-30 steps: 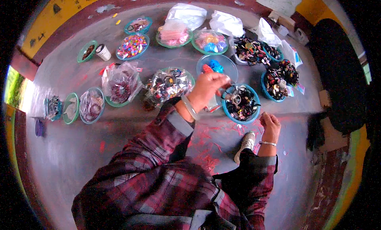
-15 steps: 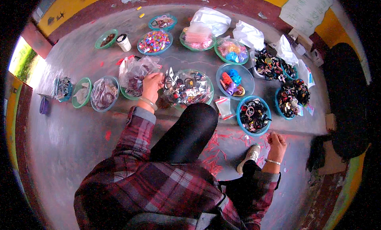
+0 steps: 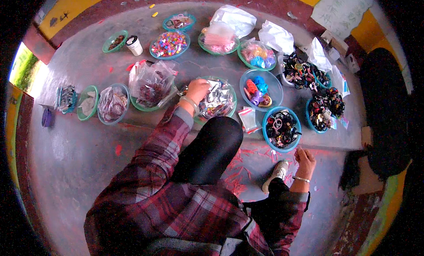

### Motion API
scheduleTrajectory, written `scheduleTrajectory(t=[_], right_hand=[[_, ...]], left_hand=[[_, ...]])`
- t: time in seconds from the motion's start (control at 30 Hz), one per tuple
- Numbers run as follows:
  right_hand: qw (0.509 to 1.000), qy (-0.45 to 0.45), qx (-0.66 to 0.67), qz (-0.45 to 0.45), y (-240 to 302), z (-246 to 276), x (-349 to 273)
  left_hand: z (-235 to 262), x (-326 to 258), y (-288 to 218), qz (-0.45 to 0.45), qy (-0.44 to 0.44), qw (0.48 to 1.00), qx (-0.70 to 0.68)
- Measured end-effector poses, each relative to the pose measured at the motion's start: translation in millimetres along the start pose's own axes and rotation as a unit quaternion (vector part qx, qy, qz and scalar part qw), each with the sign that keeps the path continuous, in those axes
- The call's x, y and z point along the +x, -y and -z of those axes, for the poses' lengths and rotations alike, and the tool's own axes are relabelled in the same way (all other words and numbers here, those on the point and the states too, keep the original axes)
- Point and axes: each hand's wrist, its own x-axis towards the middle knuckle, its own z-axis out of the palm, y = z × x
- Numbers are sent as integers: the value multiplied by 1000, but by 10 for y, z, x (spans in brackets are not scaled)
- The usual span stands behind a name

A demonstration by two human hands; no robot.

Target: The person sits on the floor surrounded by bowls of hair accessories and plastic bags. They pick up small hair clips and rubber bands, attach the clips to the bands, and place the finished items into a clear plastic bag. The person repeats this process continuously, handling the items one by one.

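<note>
Two hands show, both bare: the left hand (image 3: 198,91) is over the left part of one clear bag (image 3: 221,97) of small mixed items, and the right hand (image 3: 305,162) is just beyond the near edge of one blue bowl (image 3: 265,131) of black bands. The bag lies in the middle green basin (image 3: 235,99) of the near row, one of six green basins in view; three of these stand in the far row and three in the near. The left fingers point down into the shiny plastic and are partly lost against it, so whether they grip it cannot be told. The right fingers are curled in toward the thumb, and whether they pinch anything is too small to make out. Around them are one translucent bowl (image 3: 274,86) of red, blue and purple pieces, one flat packet (image 3: 249,119), one white cup (image 3: 134,46) with a black lid, three white bags (image 3: 276,37) and two yellow pieces (image 3: 154,14). The person's raised knee (image 3: 223,134) stands in front of the basin's near edge; one shoe (image 3: 277,174) shows, partly covered by the trouser leg. Red scraps (image 3: 234,167) lie too tangled to count.
</note>
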Motion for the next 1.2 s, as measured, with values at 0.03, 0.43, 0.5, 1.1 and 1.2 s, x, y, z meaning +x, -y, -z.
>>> scheduleTrajectory(t=[0.03, 0.43, 0.5, 1.1, 1.2], right_hand=[[1000, 5, 0, 4, 13, -11, -6], [999, 28, 16, -15, -183, 64, 111], [999, 43, 7, -7, -156, 64, 94], [997, 25, -48, 48, -81, 2, 24], [998, 17, -33, 43, 25, -68, -20]], left_hand=[[-65, 39, 28, -22, 0, 999, 31], [-505, 74, -22, -139, 116, 914, 363], [-536, 16, -96, -136, 129, 896, 403], [-377, -66, -348, -221, 47, 931, 287], [-372, -107, -646, -210, 62, 943, 249]])
